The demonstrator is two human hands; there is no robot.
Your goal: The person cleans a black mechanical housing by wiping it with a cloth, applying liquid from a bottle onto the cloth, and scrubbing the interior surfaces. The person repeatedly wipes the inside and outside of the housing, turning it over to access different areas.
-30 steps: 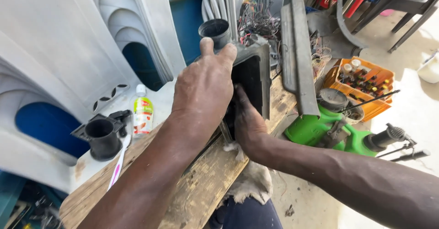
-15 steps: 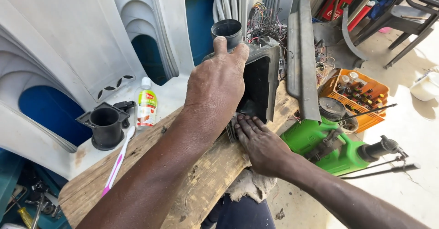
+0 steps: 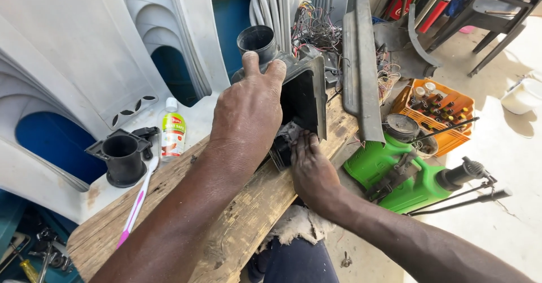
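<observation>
Black housing (image 3: 307, 99) beside grey panel (image 3: 361, 68)

Right hand (image 3: 311, 167): fingertips hidden inside the housing (image 3: 305, 99) opening — grip not verifiable. Left hand (image 3: 248, 110) covers the housing's near face; its palm side is unseen. Rag (image 3: 299, 223) partly under the forearm. Chair (image 3: 497, 12) cut off by the top edge. Crate (image 3: 451, 122) contents too small to identify — wire bundle (image 3: 316, 29) likewise tangled.
</observation>
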